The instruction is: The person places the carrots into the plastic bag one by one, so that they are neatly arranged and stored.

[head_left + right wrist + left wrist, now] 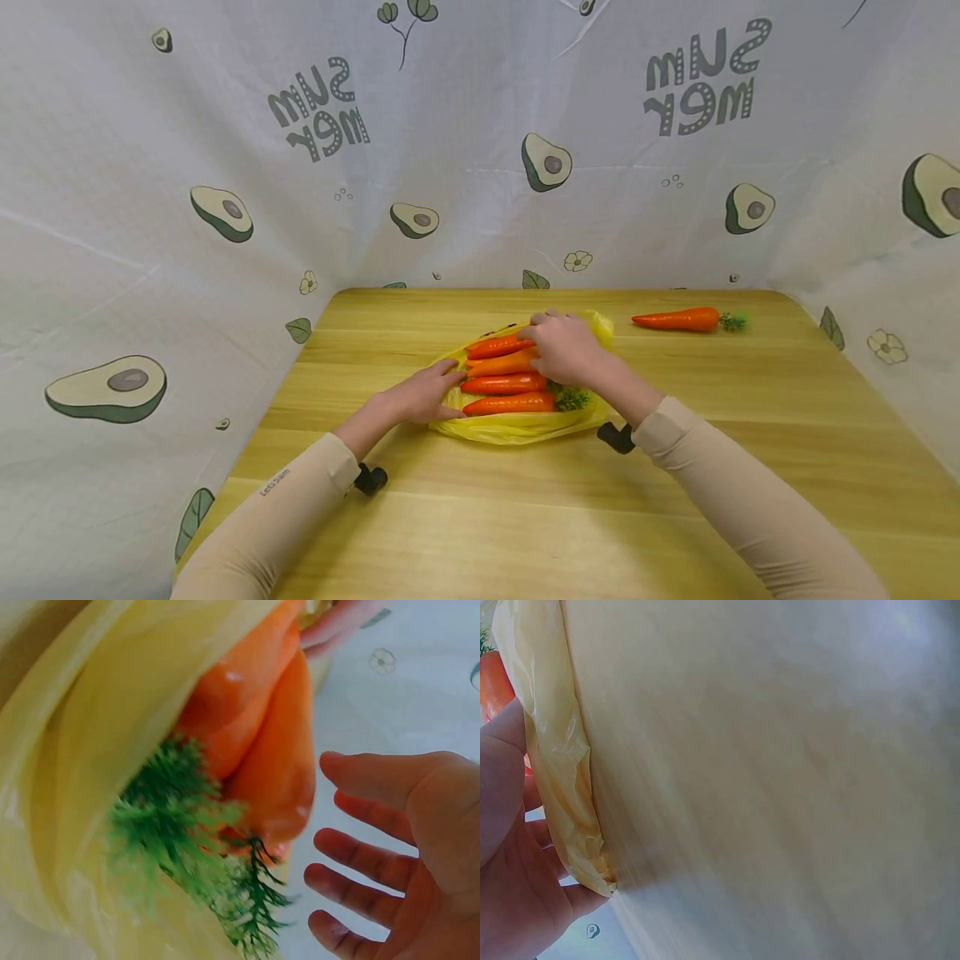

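Several orange carrots [510,404] with green tops [169,802] lie side by side in a yellow plastic bag [517,432] on the table. At the bag's left end is my left hand [423,393], its fingers extended toward the carrot tips. The left wrist view has those fingers against the bag's edge [562,765], partly hidden by the plastic. Over the right part of the upper carrots reaches my right hand [566,348]. Seen from the right wrist, its fingers [360,892] are spread beside the thick ends of the carrots, with nothing gripped between them.
A single carrot [678,319] with a green top lies at the back right of the wooden table [480,525]. White cloth [465,167] printed with avocados hangs behind the table and along both sides. A black wrist mount [617,437] shows under the right wrist.
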Demonstrator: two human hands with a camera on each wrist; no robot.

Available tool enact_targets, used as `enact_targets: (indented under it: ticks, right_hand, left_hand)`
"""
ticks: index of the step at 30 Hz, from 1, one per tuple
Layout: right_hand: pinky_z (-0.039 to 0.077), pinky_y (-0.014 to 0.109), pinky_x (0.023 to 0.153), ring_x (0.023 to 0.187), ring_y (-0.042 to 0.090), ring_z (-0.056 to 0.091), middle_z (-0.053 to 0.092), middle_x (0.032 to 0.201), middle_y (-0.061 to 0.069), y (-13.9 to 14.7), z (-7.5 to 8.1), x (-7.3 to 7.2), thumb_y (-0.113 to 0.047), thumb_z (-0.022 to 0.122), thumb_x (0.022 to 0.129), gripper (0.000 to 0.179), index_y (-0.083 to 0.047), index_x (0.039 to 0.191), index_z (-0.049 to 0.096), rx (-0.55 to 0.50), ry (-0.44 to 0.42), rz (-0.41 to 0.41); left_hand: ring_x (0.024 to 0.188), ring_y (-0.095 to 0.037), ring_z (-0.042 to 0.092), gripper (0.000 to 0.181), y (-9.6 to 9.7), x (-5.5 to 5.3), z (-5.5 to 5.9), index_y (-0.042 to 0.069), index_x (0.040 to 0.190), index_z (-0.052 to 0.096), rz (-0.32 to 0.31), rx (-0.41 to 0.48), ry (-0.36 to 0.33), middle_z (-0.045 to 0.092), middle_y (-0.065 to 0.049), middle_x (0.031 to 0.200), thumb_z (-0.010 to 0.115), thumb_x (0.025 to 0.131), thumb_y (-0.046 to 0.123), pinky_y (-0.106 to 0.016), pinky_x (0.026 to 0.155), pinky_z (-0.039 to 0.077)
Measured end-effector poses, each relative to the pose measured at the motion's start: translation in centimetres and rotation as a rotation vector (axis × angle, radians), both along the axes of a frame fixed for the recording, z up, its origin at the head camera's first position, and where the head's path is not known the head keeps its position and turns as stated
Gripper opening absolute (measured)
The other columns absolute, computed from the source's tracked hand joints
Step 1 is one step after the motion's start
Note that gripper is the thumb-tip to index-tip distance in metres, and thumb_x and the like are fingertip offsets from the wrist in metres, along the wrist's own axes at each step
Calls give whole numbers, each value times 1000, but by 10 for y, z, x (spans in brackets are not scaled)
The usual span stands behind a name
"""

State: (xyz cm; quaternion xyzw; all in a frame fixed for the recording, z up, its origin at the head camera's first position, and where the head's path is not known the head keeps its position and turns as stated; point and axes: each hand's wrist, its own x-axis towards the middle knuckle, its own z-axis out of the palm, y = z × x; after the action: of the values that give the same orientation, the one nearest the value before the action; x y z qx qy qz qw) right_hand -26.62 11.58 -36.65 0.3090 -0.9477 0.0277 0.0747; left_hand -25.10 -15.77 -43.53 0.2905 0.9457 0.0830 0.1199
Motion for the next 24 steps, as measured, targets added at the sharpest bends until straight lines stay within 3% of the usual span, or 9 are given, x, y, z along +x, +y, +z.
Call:
enact_targets:
  ticks: [6, 15, 24]
  right_hand:
    - [49, 61, 98, 114, 37, 61, 69, 123, 12, 10, 17, 0, -25, 78, 88, 37, -13, 122, 73, -53, 19, -25]
    - [51, 57, 93, 114, 36, 61, 68, 124, 12, 40, 41, -7, -31, 75, 91, 36, -16, 124, 72, -68, 78, -110]
    - [53, 58, 89, 116, 41, 61, 64, 132, 19, 75, 58, -15, -28, 70, 94, 35, -13, 126, 70, -96, 45, -170]
  left_hand:
    - [147, -40, 34, 76, 0, 1, 0, 7, 153, 41, 3, -11, -2, 25, -22, 164, 67, 95, 48, -50, 119, 33]
    - [147, -40, 34, 76, 0, 2, 2, 7, 153, 41, 4, -10, -9, 26, -22, 163, 67, 95, 48, -50, 120, 32]
    - [146, -40, 35, 76, 0, 1, 3, 7, 153, 42, 8, -3, -10, 26, -22, 163, 67, 95, 48, -50, 119, 34]
